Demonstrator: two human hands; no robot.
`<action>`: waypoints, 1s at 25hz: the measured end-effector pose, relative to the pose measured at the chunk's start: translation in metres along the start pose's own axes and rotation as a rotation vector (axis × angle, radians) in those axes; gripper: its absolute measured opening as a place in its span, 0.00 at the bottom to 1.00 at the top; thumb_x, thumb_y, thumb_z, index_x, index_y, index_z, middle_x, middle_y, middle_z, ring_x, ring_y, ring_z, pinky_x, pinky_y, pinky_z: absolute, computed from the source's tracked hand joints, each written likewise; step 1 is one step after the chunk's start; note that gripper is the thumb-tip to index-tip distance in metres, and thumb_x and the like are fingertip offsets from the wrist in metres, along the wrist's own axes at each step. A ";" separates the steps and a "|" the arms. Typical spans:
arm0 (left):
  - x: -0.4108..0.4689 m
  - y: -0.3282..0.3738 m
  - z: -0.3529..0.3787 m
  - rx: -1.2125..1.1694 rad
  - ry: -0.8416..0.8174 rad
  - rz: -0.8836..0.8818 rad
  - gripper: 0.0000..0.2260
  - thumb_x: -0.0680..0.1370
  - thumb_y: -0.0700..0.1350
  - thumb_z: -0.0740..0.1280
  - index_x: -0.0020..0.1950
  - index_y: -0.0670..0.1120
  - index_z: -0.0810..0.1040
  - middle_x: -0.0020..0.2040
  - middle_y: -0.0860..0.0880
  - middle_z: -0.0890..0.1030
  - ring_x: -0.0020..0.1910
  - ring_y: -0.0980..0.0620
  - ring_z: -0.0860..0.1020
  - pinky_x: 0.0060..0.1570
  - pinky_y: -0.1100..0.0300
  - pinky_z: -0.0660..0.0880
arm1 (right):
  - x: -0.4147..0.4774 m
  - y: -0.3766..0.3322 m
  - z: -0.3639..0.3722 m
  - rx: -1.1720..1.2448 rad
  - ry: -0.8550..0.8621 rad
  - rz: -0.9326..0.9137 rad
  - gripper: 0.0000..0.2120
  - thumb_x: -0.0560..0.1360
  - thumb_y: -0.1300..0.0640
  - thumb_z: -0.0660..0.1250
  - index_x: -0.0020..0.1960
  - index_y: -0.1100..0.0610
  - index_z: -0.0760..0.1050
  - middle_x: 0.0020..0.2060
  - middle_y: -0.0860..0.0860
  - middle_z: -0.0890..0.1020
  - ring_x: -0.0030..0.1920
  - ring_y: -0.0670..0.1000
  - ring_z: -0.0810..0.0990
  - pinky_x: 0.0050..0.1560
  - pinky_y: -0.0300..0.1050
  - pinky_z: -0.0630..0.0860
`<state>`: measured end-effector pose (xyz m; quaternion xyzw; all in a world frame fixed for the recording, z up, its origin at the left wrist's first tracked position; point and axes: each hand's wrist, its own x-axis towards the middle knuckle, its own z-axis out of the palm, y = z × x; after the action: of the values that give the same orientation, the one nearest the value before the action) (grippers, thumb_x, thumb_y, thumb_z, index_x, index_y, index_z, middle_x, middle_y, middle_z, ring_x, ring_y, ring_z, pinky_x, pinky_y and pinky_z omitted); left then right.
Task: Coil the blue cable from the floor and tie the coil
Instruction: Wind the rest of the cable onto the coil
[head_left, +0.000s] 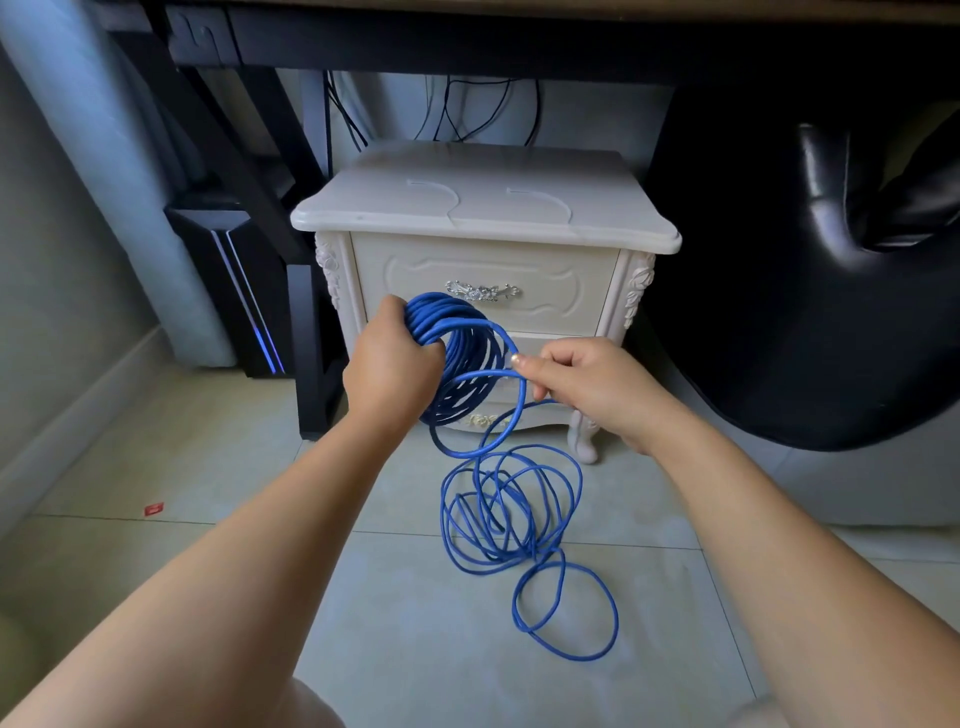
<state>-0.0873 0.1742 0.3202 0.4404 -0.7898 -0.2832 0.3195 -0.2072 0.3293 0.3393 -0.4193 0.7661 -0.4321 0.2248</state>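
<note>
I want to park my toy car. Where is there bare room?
The top of the cream carved nightstand is bare. So are the pale floor tiles between the black desk leg and the small red scrap. Loose blue cable loops crowd the floor before the nightstand.

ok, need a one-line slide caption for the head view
Left hand grips the blue cable coil while the right hand pinches the next loop; loose turns lie on the floor.
</note>
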 end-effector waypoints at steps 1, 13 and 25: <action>0.001 -0.001 0.001 -0.060 -0.007 -0.051 0.05 0.74 0.44 0.64 0.48 0.48 0.70 0.38 0.52 0.74 0.38 0.45 0.75 0.41 0.52 0.74 | -0.001 0.000 0.000 -0.001 -0.028 0.001 0.19 0.76 0.46 0.68 0.30 0.54 0.74 0.19 0.43 0.66 0.24 0.42 0.63 0.28 0.34 0.61; 0.007 -0.010 -0.007 -0.168 -0.250 -0.087 0.05 0.73 0.41 0.69 0.45 0.46 0.73 0.35 0.48 0.74 0.31 0.48 0.71 0.34 0.56 0.69 | -0.002 0.001 -0.005 0.135 0.265 -0.060 0.19 0.76 0.44 0.68 0.31 0.53 0.75 0.24 0.49 0.67 0.26 0.44 0.61 0.30 0.38 0.60; 0.003 -0.003 -0.005 -0.395 -0.449 -0.257 0.10 0.75 0.36 0.65 0.55 0.40 0.77 0.39 0.42 0.75 0.30 0.50 0.68 0.27 0.62 0.69 | -0.002 0.014 0.010 0.096 -0.098 0.443 0.40 0.61 0.20 0.62 0.55 0.53 0.79 0.48 0.50 0.80 0.52 0.51 0.77 0.53 0.51 0.72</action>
<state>-0.0830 0.1695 0.3215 0.3923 -0.7083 -0.5591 0.1784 -0.2056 0.3297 0.3218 -0.2503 0.8062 -0.3872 0.3707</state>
